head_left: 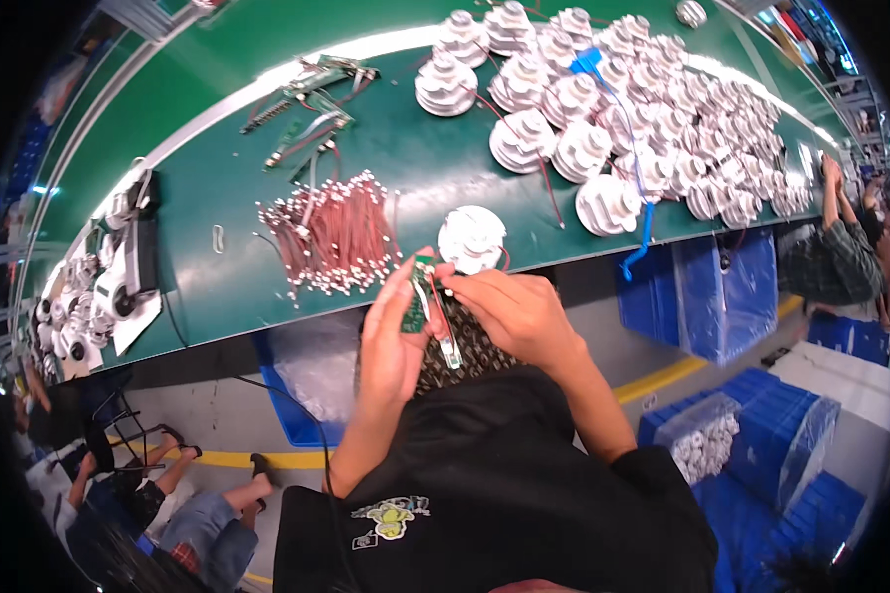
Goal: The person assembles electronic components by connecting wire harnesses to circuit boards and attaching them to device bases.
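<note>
My left hand (pixel 391 331) holds a narrow green circuit board (pixel 415 314) upright between thumb and fingers, just off the table's front edge. Red and white wires (pixel 438 308) run along the board down to a small pale strip (pixel 451 354) hanging below it. The fingertips of my right hand (pixel 524 314) are pinched together on a wire at the board's upper end; its tip is mostly hidden by the fingers. Just beyond my hands, a round white stepped housing (pixel 472 237) sits on the green table, with a bit of red wire beside it.
A pile of short red-brown wires (pixel 334 237) with white ends lies left of the housing. Behind it are several circuit boards (pixel 316 114). Many white housings (pixel 574 99) crowd the right, with a blue tool-like piece (pixel 585 62) among them. Blue bins (pixel 702 296) stand below; co-workers sit both sides.
</note>
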Tool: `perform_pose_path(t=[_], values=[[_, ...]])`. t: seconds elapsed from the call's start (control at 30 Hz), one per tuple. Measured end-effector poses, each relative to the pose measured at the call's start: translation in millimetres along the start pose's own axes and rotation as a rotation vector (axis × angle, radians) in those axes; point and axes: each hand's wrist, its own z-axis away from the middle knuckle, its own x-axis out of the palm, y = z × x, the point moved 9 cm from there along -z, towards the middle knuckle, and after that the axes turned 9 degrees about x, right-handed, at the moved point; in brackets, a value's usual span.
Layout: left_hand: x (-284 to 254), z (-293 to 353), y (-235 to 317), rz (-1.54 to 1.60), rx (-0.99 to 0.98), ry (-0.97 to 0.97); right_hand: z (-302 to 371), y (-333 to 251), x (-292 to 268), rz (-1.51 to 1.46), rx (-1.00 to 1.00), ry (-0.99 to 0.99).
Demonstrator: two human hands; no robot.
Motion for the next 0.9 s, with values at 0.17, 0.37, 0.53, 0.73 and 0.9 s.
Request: perform_pose_path(t=[0.17,0.37,0.53,0.73,0.9], values=[[18,1,-10,-0.125,-0.007,-0.035,6,4,2,0.113,-0.012,-0.023],[17,6,-13,-0.199,-0.001,-0.004,7,6,-2,0.114,-0.017,0.079],[14,8,-12,-0.205,0.009,-0.011,6,6,-2,0.093,0.009,0.094],[13,9,-11,-0.282,0.041,-0.030,4,8,-5,0.018,0.024,0.099],[22,12,-3,-0.470,0.147,-0.096,3,17,-5,-0.149,0.123,0.091]])
